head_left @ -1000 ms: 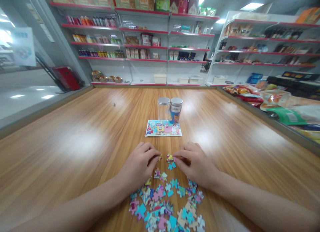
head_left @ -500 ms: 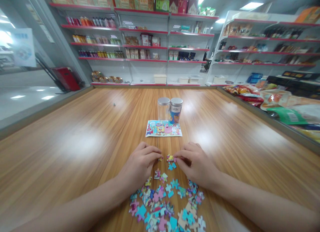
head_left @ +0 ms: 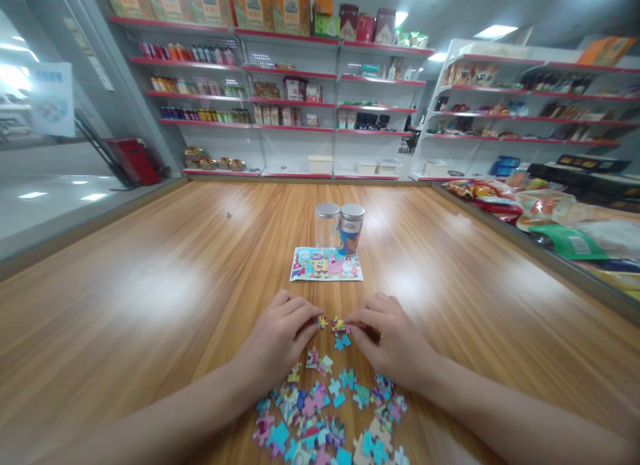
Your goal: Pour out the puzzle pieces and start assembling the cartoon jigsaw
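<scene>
My left hand (head_left: 287,328) rests on the table with its thumb and fingertips closed on a small yellow puzzle piece (head_left: 323,321). Across a narrow gap, my right hand (head_left: 387,331) pinches the pink edge of a yellow-and-pink puzzle piece (head_left: 339,324). A blue puzzle piece (head_left: 343,342) lies just below that one. Nearer to me spreads a loose pile of puzzle pieces (head_left: 315,401) in blue, pink, tan and white, partly behind my left wrist. Beyond my hands lies a cartoon picture sheet (head_left: 327,265), flat on the wood.
A clear jar (head_left: 327,228) and a blue-labelled jar (head_left: 351,230), both with silver lids, stand at the sheet's far edge. The wooden table (head_left: 175,251) has a raised rim. Bagged goods (head_left: 565,211) lie beyond its right side, and stocked shelves (head_left: 295,103) line the back.
The view has tilted slightly upward. More of the yellow piece shows at my left fingertips, and the two held pieces appear slightly closer together.
</scene>
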Action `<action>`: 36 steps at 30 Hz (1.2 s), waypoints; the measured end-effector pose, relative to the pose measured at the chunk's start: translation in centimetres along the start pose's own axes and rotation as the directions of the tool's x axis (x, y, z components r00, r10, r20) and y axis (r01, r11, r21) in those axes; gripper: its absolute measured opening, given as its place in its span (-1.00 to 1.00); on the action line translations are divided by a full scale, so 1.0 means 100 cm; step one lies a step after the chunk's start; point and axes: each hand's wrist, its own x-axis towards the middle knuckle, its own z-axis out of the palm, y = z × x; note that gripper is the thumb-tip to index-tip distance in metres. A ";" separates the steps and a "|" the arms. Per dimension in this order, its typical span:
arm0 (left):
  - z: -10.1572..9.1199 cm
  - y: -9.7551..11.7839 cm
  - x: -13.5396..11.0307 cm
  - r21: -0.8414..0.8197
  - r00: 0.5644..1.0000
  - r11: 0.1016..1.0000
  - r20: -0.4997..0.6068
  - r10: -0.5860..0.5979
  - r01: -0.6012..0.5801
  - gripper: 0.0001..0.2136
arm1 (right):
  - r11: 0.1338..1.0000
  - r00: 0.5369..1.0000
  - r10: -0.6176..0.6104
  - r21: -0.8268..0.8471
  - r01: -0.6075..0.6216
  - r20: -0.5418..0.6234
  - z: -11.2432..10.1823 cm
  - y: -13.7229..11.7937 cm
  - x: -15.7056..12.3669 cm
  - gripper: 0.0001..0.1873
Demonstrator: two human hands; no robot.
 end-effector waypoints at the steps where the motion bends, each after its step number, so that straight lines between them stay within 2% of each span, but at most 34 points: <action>1: 0.000 0.000 0.000 -0.002 1.000 1.000 0.002 -0.004 0.004 -0.84 | 1.000 1.000 0.005 -0.004 -0.005 0.003 0.000 0.000 0.000 -0.85; 14: 0.001 0.001 -0.001 0.026 0.999 1.000 -0.033 -0.009 0.009 -0.79 | 0.999 1.000 0.025 -0.037 -0.025 -0.003 0.002 -0.001 0.001 -0.86; 20: 0.001 0.001 -0.001 0.067 0.998 0.996 0.022 -0.065 0.064 -0.81 | 0.999 0.999 0.039 -0.035 -0.039 0.011 0.001 -0.002 0.001 -0.84; 27: 0.000 0.003 0.001 0.018 0.994 0.995 0.051 -0.098 0.098 -0.86 | 0.999 0.999 0.041 -0.023 -0.041 0.012 0.001 -0.002 0.001 -0.84; 30: 0.000 0.002 0.001 0.002 0.994 0.996 0.060 -0.094 0.094 -0.88 | 1.000 1.000 -0.002 0.000 0.002 0.011 -0.001 -0.004 0.001 -0.83; 36: 0.001 0.001 0.001 -0.009 0.996 0.998 0.066 -0.055 0.056 -0.87 | 0.982 0.981 -0.188 0.029 0.187 0.036 -0.007 -0.012 -0.001 -0.84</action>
